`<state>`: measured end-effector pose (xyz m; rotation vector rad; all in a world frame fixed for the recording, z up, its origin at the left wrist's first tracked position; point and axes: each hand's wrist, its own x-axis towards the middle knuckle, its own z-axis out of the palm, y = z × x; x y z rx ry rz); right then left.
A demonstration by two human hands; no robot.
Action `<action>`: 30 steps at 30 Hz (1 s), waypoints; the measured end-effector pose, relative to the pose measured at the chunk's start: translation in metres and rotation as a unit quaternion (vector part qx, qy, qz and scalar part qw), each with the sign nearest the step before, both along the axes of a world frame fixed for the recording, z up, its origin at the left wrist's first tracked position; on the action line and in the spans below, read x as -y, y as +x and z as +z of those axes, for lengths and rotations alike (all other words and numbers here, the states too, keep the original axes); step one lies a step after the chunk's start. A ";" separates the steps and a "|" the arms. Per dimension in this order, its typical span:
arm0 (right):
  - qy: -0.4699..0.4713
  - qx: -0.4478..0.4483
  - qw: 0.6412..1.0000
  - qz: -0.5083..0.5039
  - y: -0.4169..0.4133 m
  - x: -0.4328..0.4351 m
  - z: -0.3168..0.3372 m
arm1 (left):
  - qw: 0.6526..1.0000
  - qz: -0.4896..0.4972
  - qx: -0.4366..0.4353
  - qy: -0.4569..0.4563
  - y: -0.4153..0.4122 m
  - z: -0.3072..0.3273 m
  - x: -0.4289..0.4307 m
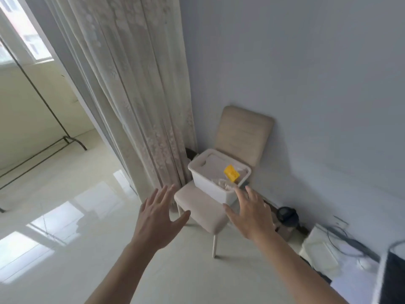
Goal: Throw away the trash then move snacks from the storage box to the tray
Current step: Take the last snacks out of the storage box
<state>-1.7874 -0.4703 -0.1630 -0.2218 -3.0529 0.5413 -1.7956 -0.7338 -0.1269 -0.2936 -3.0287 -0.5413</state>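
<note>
Now reaches forward with both bare arms, elbows almost straight, palms turned down toward the floor. Holds the left hand (157, 218) flat, fingers straight and fanned apart, thumb splayed out to the right, gripping nothing. Hovers it above the glossy pale tiled floor (87, 216), just left of the chair seat and near the hem of the cream lace curtain (131, 84). Spreads the right hand (252, 213) in the same manner: fingers straight and apart, thumb pointing left, nothing in its grasp. Overlaps the near right corner of the white rectangular plastic storage box (208, 185) with the right fingertips; possibly touching the rim, though motion blur hides whether there is contact.

Box without a lid, on the padded seat of a beige fabric chair (243, 134) with white legs, set back against the backrest, close to the pale grey wall (306, 84). Inside the box, toward its right end: a bright yellow snack packet (231, 173), tilted. Beside that, against the near wall of the box: a small crumpled pale heap (222, 184), too blurred to identify. On the floor right of the chair, by the wall: a dark round object (287, 213).
</note>
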 end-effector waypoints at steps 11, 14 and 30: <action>-0.032 -0.001 0.999 -0.029 -0.129 -0.042 -0.001 | 1.000 -0.001 0.021 0.008 -0.143 -0.023 -0.032; -0.033 0.019 0.998 -0.049 -0.150 -0.053 -0.012 | 0.999 -0.024 0.030 0.005 -0.183 -0.036 -0.047; -0.143 0.087 0.947 -0.274 -0.320 -0.039 -0.090 | 0.965 -0.239 0.109 -0.029 -0.476 -0.112 -0.114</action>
